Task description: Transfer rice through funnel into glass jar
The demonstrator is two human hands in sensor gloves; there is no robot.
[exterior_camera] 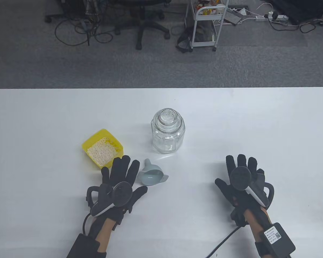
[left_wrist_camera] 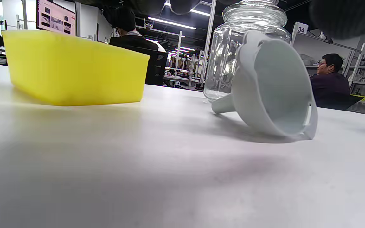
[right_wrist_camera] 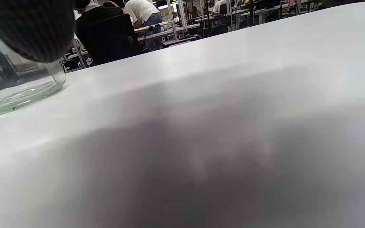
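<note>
Behind funnel [left_wrist_camera: 274, 88], jar [left_wrist_camera: 233, 50] partly hidden.

A broad white table [right_wrist_camera: 233, 95] is filling nearly the whole right wrist view, its surface tilting up toward the right and darkening into a soft grey shadow across the lower half. At the left edge, the rounded base of a clear glass jar [right_wrist_camera: 17, 93] is sitting on the table. A blurred black gloved fingertip [right_wrist_camera: 30, 28] is hanging in from the top left corner, overlapping the jar. Behind the table's far edge, people are sitting and standing at workbenches.
</note>
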